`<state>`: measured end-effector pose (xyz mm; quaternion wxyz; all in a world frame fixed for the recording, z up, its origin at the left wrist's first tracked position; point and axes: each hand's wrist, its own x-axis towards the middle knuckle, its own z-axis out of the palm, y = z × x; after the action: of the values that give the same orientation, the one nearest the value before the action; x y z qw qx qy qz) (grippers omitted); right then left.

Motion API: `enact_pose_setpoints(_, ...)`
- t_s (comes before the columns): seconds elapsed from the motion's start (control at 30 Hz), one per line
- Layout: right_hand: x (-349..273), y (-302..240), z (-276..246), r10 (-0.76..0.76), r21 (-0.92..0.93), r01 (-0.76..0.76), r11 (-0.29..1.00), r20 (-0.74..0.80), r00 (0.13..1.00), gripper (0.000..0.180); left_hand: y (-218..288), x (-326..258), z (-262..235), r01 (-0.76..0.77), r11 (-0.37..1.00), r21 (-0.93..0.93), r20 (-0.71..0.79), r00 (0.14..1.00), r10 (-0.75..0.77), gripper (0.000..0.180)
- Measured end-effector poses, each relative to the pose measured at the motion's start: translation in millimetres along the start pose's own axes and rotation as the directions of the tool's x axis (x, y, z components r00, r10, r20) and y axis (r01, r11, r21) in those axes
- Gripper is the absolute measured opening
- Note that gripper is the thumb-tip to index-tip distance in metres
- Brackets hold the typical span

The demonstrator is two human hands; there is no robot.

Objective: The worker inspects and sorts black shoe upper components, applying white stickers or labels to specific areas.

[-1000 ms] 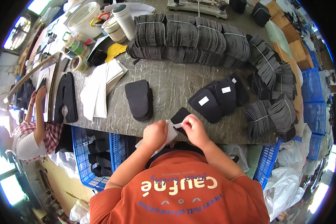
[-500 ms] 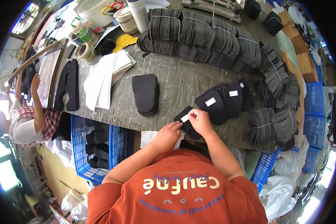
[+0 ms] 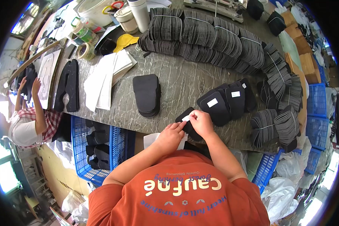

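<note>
A black shoe-sole-shaped pad (image 3: 194, 132) lies at the table's near edge, partly hidden by my hands. On it is a small white label (image 3: 185, 118). My right hand (image 3: 202, 123) pinches the label's right end between thumb and fingertips. With fingers stretched out, my left hand (image 3: 170, 137) rests its fingertips on the pad beside the label; its thumb is hidden. Beneath that hand, a white sheet (image 3: 150, 139) shows at the table edge. To the right lie overlapping black pads (image 3: 216, 111) bearing white labels. Left of centre stands a stack of unlabelled black pads (image 3: 147, 94).
Banded bundles of dark pads (image 3: 199, 30) curve along the table's far and right sides. White papers (image 3: 101, 83), a yellow piece (image 3: 125, 42), tape rolls (image 3: 86, 51) and a white bottle (image 3: 140, 15) lie left. A blue crate (image 3: 80, 150) stands below, near another person (image 3: 30, 124).
My left hand and the white sheet under it have shifted slightly right. My right hand stays nearly in place at the label. The other person's hands have moved.
</note>
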<state>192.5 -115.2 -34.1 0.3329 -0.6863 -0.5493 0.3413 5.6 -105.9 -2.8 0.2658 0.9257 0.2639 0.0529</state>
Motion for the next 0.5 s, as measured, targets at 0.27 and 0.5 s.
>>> enact_pose_setpoints(0.27, 0.4, -4.0, 4.2, 0.194, -0.009, -0.195, 0.981, -0.051, 0.98, 0.023, 3.0, 3.8, 5.3, 0.009, 0.993, 0.122, 0.042, 0.999, -0.014, 0.017)
enact_pose_setpoints(0.5, 9.2, -8.6, 2.6, 0.229, -0.097, -0.232, 0.968, -0.04, 0.973, 0.027, 8.3, 22.5, -6.7, 0.071, 0.989, 0.133, 0.141, 0.986, -0.09, 0.019)
